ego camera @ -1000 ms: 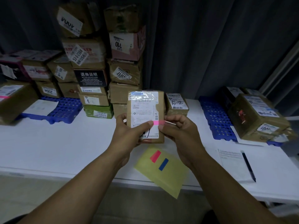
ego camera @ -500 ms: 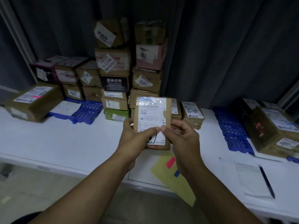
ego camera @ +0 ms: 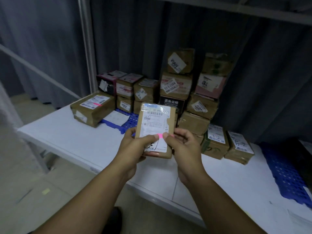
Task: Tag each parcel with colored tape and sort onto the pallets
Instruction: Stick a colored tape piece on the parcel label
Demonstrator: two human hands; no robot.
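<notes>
One parcel in hand: a flat brown parcel (ego camera: 155, 130) is held upright at the centre of the frame, above the near edge of the white table (ego camera: 70, 139), its white label facing the camera.
Pink tape: a short strip of pink tape (ego camera: 160, 136) lies across the lower part of the label, showing between the two thumbs; a second bit of pink shows at the parcel's right edge by the right fingers.
Left hand: the left hand (ego camera: 135, 147) clasps the parcel's lower left corner, thumb pressed flat on the label beside the tape, fingers behind.
Right hand: the right hand (ego camera: 183, 146) pinches the parcel's right edge, thumb tip on the tape.
Step, as judged: the tag is being pressed down; this parcel is tagged or nearly so, and it is not yet sorted.
Done so far: a large box (ego camera: 92, 108) at left centre carries a pink strip on its label and rests partly on the left pallet.
Left to do: the stack of boxes (ego camera: 187, 92) at upper centre shows no coloured strips that can be made out, so most parcels appear untagged.
Left pallet: a blue pallet (ego camera: 130, 118) behind the held parcel holds the large box, a white sheet and smaller boxes at its back.
Right pallet: a blue pallet (ego camera: 287, 173) at the right edge; its visible part is bare, the rest is cut off.
</notes>
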